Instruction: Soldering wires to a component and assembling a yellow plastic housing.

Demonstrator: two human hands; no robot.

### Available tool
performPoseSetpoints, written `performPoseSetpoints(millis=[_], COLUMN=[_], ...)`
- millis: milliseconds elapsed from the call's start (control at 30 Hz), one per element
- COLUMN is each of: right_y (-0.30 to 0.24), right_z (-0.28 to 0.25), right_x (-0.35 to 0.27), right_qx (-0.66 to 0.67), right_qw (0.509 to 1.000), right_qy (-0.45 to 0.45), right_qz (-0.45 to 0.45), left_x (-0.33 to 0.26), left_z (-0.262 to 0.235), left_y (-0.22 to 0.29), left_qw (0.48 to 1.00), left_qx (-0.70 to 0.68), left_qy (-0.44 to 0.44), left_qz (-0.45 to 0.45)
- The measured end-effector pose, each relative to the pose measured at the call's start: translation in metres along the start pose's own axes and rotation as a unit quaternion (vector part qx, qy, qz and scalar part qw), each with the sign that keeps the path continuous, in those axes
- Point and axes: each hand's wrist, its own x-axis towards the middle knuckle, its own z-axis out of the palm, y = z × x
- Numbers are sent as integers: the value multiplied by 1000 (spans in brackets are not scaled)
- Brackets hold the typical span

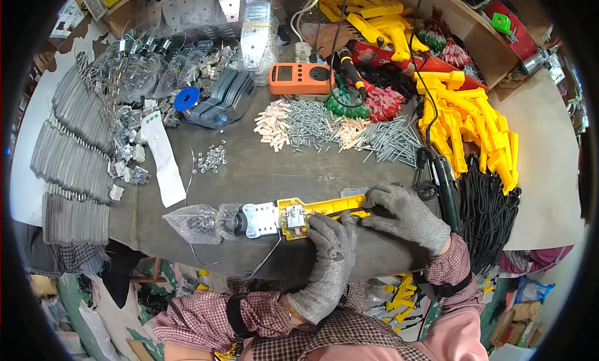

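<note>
A yellow plastic handle shell (331, 205) lies across the front of the table, its inside facing up. Set in its left part is a small metal-topped switch (293, 215) with bits of wiring beside it. Left of that, a silvery metal plate (259, 220) with holes joins a dark round part, and clear plastic wrap (194, 224) covers the far left end. My left hand (331, 252), in a grey glove, grips the shell's near edge with bent fingers beside the switch. Its right end is pinched by my gloved right hand (409, 216).
Behind lie an orange meter (301, 79), heaps of screws (309, 125) and small nuts (212, 159). To the right are a corded screwdriver (445, 195), yellow shells (474, 121) and black cords (490, 217). Stacked metal plates (72, 155) stand left, near a white paper strip (163, 161).
</note>
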Motion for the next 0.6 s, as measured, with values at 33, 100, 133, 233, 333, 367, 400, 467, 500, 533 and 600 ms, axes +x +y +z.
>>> performPoseSetpoints(millis=[33, 100, 133, 233, 333, 367, 400, 467, 500, 533, 600], right_y=[-2, -6, -7, -9, -16, -21, -27, -42, -49, -54, -57], right_z=[4, 10, 11, 8, -4, -6, -5, 4, 12, 20, 31], right_x=[4, 9, 11, 14, 22, 27, 35, 54, 66, 77, 91], right_qx=[14, -3, -15, -19, -57, -16, 12, 50, 58, 58, 72], right_qw=[999, 999, 998, 999, 995, 1000, 1000, 993, 986, 976, 978], right_qy=[47, 44, 45, 48, -42, -7, 21, 43, 41, 27, -14], right_qz=[-24, 16, 39, 11, 71, 17, -15, -98, -153, -209, -197], left_x=[2, 3, 4, 7, 7, 6, 4, 1, 2, 0, -1], left_z=[2, 7, 8, 11, 12, 14, 15, 21, 24, 27, 32], left_y=[1, 0, -1, -4, -3, -2, 1, 7, 10, 13, 18], left_qw=[999, 999, 999, 997, 995, 996, 996, 995, 994, 993, 990], left_qx=[20, 18, -1, -30, 59, 62, 65, 78, 90, 89, 51], left_qy=[19, 35, 43, 55, 73, 70, 65, 55, 51, 48, 133], left_qz=[-24, -22, -32, -43, -14, -2, 10, 26, 25, 59, 17])
